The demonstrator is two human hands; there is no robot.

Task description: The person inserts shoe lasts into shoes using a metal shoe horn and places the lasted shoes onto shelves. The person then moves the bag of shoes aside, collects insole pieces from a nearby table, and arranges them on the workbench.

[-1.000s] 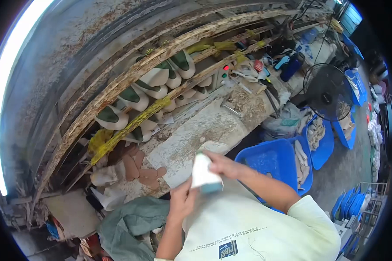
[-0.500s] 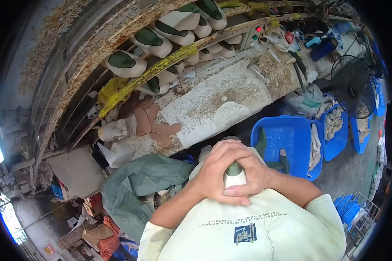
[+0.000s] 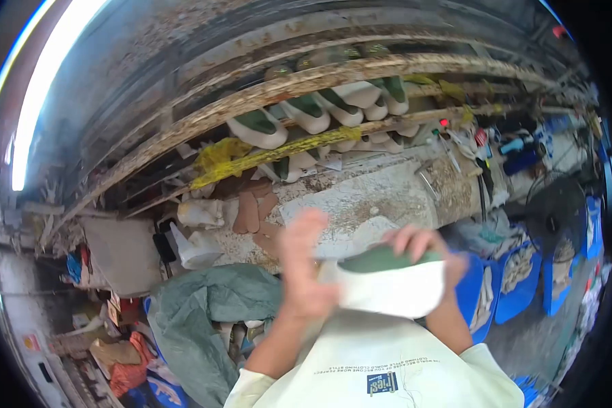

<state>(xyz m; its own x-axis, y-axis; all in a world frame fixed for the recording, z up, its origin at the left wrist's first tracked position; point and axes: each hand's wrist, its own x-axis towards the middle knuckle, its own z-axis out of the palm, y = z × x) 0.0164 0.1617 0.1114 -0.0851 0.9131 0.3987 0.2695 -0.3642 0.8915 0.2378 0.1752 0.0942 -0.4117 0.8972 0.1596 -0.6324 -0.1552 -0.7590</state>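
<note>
One white shoe [image 3: 391, 291] with green top, held before the shirt [image 3: 347, 350], one end clamped in the right hand [image 3: 421, 246], the left hand [image 3: 304, 266] blurred, unclenched, at the other, contact unclear; beyond lie workbench [image 3: 340, 209], brown insoles [image 3: 249, 212], shelved shoes [image 3: 268, 136].

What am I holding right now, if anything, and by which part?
A white and green shoe: your right hand holds its right-hand end, fingers over the top; blur hides whether your left hand grips.

One head-worn, wide-angle camera looks forward and down from above the wearer's shirt [image 3: 370, 357], across the tabletop's [image 3: 360, 207] near edge.
</note>
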